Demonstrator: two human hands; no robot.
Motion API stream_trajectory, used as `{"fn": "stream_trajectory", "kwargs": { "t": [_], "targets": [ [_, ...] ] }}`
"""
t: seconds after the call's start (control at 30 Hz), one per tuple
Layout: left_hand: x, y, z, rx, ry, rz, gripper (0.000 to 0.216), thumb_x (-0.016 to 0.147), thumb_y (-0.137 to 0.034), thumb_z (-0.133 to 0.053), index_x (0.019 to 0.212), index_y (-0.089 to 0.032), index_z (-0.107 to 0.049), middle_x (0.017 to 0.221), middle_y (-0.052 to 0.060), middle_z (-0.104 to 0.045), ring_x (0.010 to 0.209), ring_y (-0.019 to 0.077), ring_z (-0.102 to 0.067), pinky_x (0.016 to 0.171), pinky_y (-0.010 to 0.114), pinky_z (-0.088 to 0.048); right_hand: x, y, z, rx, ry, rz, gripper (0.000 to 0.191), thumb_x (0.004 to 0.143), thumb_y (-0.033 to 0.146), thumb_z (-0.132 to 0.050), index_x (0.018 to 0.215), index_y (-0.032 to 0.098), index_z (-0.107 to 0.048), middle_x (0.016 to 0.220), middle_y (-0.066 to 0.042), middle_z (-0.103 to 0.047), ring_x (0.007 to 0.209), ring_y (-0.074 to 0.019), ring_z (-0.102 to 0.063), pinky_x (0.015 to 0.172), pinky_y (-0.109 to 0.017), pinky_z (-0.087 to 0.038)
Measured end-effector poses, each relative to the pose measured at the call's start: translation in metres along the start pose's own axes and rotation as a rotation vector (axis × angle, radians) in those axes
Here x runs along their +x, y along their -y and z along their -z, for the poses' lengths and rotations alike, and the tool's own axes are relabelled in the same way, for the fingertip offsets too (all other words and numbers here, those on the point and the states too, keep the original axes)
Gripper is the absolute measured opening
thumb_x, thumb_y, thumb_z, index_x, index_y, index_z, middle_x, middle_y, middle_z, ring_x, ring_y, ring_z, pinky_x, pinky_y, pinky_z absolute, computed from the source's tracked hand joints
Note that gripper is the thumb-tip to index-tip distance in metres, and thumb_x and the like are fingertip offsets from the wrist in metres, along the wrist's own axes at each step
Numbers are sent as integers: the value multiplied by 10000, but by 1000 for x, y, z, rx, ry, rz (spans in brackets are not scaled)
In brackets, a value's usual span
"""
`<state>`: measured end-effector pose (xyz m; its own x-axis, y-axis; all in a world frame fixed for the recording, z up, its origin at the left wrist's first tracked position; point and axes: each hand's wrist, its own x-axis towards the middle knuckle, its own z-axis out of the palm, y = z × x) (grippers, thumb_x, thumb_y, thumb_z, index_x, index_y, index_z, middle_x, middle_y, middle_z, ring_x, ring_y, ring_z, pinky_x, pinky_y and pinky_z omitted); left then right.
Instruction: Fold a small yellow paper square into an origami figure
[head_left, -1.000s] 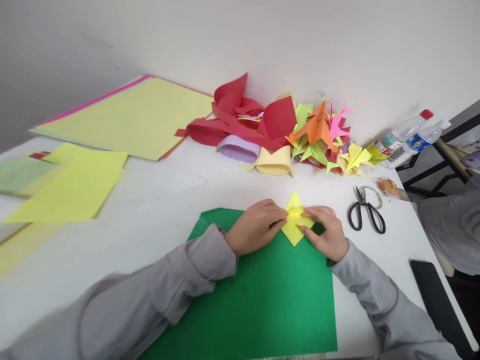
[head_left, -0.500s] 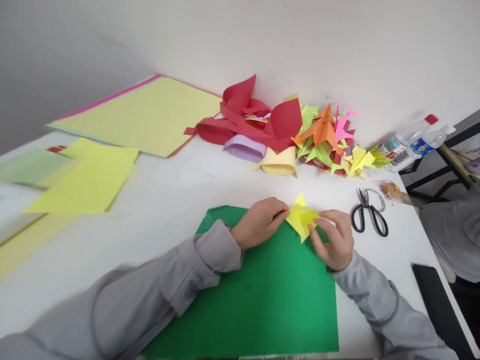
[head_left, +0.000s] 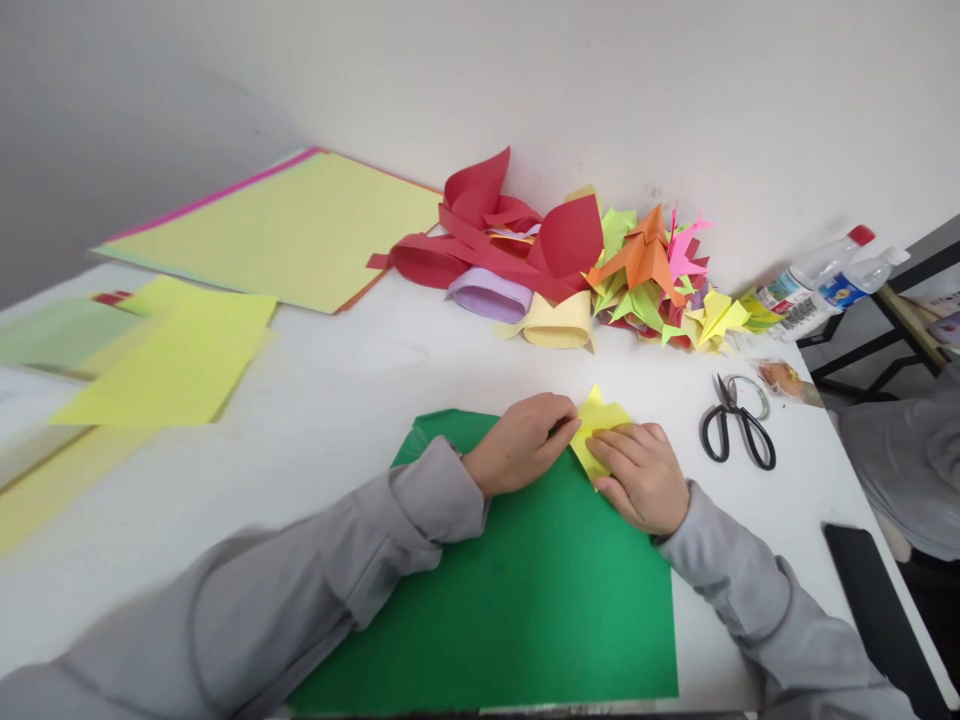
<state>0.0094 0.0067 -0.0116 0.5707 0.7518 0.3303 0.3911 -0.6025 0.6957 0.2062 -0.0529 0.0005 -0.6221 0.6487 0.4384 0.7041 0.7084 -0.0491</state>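
Observation:
A small folded piece of yellow paper with pointed corners lies over the far edge of a green sheet. My left hand pinches its left corner between thumb and fingers. From the right, my right hand lies across the paper, its fingertips pressed on the middle and the thumb nearer me at the lower edge. My right fingers cover most of the paper's right half. Black-handled scissors rest on the white table to the right of my right hand, their blades slightly apart.
Red paper shapes and a pile of folded paper pieces stand along the wall. Two plastic bottles lie beyond them. Yellow sheets and a large pale-yellow sheet are at left; a black phone-like slab lies right.
My right hand has moved left from the paper's right corner onto its middle, pressing down. The right corner looks folded in. My left hand keeps its pinch in the same place.

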Motion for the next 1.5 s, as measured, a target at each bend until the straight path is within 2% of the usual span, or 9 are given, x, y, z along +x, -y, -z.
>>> {"fn": "stream_trajectory", "kwargs": {
  "t": [0.1, 0.3, 0.5, 0.73, 0.97, 1.1, 1.27, 1.5],
  "targets": [
    [-2, 1, -2, -25, -27, -20, 81, 844, -212, -479, 844, -170, -548, 784, 25, -603, 705, 146, -549, 668, 282, -471, -1, 0, -1, 4, -28, -10, 335, 944, 341, -419, 1076, 115, -628, 998, -124, -705, 905, -251, -596, 732, -401, -405],
    [-4, 0, -3, -130, -105, -62, 130, 800, -148, -521, 926, -167, -547, 841, 33, -604, 712, 126, -562, 683, 269, -502, -1, 2, -1, 7, -116, -30, 185, 897, 202, -521, 1029, 133, -630, 955, -87, -724, 886, -217, -613, 725, -364, -416],
    [-4, -2, -2, -229, -136, -25, 73, 847, -184, -530, 888, -158, -584, 845, 40, -635, 695, 113, -583, 664, 248, -521, 1, 2, -2, -30, -29, -50, 226, 912, 244, -508, 1069, 133, -628, 1042, -97, -709, 877, -217, -599, 695, -367, -404],
    [-5, -2, -4, -72, -195, -158, 131, 864, -151, -503, 817, -152, -625, 811, 64, -669, 805, 161, -613, 749, 298, -514, 0, 6, -2, -59, 77, -41, 266, 923, 268, -490, 1132, 163, -615, 1160, -71, -675, 866, -214, -570, 696, -384, -364],
    [-4, -3, -2, -119, -183, -24, 130, 843, -183, -504, 781, -159, -616, 755, 30, -662, 658, 113, -595, 619, 223, -498, 2, 9, -3, -7, 11, -34, 218, 908, 257, -519, 1074, 174, -633, 1098, -62, -703, 1017, -220, -583, 854, -408, -353],
    [-3, -4, -1, -111, -189, 84, 129, 826, -192, -508, 762, -149, -612, 697, 15, -654, 593, 104, -581, 542, 201, -471, 4, 10, -3, -3, 38, -31, 206, 917, 256, -506, 1046, 160, -634, 1094, -71, -705, 994, -224, -596, 832, -411, -360],
    [-3, -3, -2, -122, -193, 124, 130, 828, -210, -520, 766, -155, -621, 691, 9, -661, 578, 105, -584, 524, 199, -468, 4, 11, -3, -25, 94, -52, 240, 926, 276, -481, 1085, 164, -623, 1155, -91, -674, 983, -235, -574, 772, -402, -367],
    [-6, -3, -5, -125, -237, -74, 155, 876, -199, -502, 815, -169, -641, 840, 62, -696, 793, 151, -644, 745, 274, -526, 4, 12, -4, -41, 143, -64, 278, 917, 297, -493, 1126, 146, -598, 1229, -111, -629, 949, -250, -540, 744, -407, -375]
  ]
}}
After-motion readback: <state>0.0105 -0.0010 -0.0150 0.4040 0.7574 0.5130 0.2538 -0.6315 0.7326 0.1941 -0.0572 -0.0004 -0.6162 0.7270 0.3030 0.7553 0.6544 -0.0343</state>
